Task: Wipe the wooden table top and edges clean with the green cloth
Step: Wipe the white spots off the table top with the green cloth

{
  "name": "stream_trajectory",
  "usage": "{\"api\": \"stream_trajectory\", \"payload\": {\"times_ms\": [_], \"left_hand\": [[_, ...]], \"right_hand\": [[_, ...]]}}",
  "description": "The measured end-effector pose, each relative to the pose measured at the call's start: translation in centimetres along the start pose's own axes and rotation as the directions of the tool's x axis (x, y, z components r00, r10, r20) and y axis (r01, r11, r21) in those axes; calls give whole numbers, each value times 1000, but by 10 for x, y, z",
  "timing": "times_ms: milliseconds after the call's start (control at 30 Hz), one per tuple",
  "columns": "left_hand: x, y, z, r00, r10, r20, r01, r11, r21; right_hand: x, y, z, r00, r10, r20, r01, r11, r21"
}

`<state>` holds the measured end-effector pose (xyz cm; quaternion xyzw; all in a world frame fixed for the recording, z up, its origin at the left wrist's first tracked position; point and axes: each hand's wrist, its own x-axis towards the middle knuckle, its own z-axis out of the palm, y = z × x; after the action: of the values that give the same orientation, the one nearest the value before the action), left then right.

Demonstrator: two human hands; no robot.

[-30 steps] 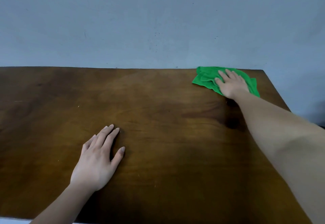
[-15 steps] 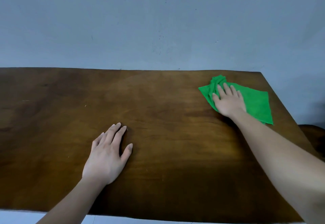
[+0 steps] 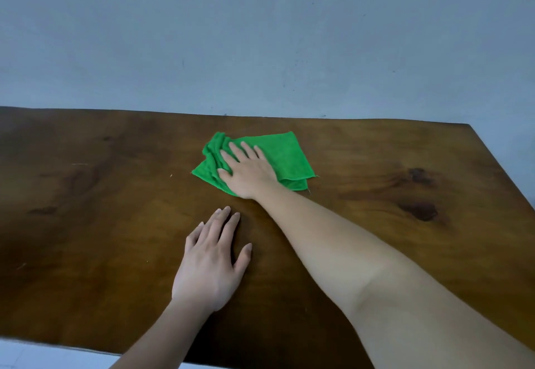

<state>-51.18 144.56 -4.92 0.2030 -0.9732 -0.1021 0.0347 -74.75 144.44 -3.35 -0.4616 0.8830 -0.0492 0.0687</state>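
The green cloth (image 3: 286, 154) lies partly bunched on the dark wooden table top (image 3: 86, 209), near the middle and toward the far edge. My right hand (image 3: 247, 170) presses flat on the cloth with straight, spread fingers; its left side is rumpled under my fingertips. My left hand (image 3: 212, 258) rests palm down on the bare wood just in front of the cloth, fingers straight, holding nothing.
A plain blue-grey wall (image 3: 260, 36) stands directly behind the table's far edge. The table's right edge (image 3: 503, 166) runs diagonally toward me; dark knots (image 3: 419, 209) mark the wood there. A strip of pale floor (image 3: 43, 354) shows below the near edge at the bottom left.
My right hand has slid the cloth from the far right corner leftward to the table's middle. My left hand stays flat on the wood while the view has shifted.
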Motion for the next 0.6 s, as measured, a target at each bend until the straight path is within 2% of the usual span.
{"api": "stream_trajectory", "payload": {"times_ms": [167, 267, 467, 600], "left_hand": [[1, 0, 1, 1000, 10, 0, -10, 1000, 4], [2, 0, 2, 1000, 9, 13, -9, 1000, 16], [2, -2, 4, 1000, 13, 14, -14, 1000, 23], [2, 0, 0, 1000, 9, 12, -10, 999, 42]], "right_hand": [[-17, 14, 5, 999, -34, -20, 34, 999, 6], [-53, 46, 4, 999, 20, -30, -19, 999, 41], [-155, 114, 4, 968, 243, -57, -241, 969, 46], [-232, 119, 11, 902, 425, -73, -423, 905, 39]]}}
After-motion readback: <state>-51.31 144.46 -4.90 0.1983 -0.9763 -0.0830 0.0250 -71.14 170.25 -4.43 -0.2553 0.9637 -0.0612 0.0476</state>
